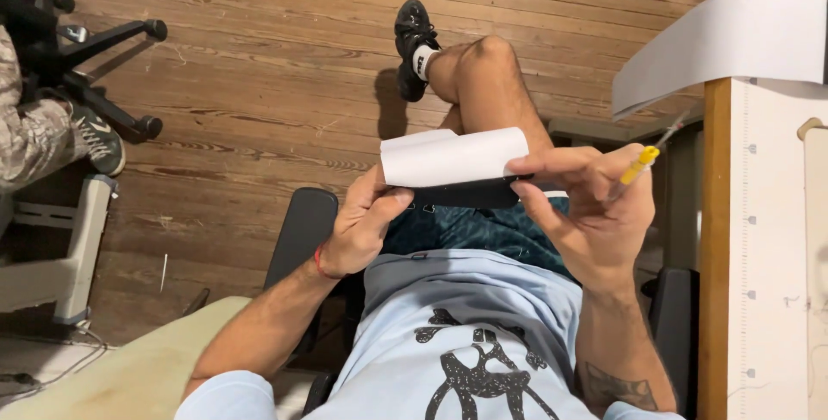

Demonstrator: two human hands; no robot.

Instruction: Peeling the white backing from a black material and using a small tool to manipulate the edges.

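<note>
A: A worn wooden plank floor (259,66) is seen from above, with a black swivel-chair base (86,58) at the upper left and a white worktop with a wooden edge (716,256) along the right side. What is being held over the lap?

B: A curled white sheet of paper backed by a dark flat piece (453,166) is held in mid-air above the knees, not rested on any surface. It is pinched at its left end by the left hand (362,226), thumb on top and fingers underneath, closed on it.

A: And the other end?

B: It is steadied by the right hand (595,204), whose fingertips are pressed against the right edge of the sheet. A slim yellow-handled tool (642,161) is tucked between the fingers of the same hand, its tip pointing up and away, apparently so it is kept off the paper while the sheet is gripped.

A: Why is it held at both ends?

B: It is judged that the paper's curl is being controlled that way. More white paper sheets (716,40) are hung over the worktop's near edge, well apart from the hands.

A: Anyone else?

B: A second person's leg and a shoe (99,140) are seen at the far left.
</note>
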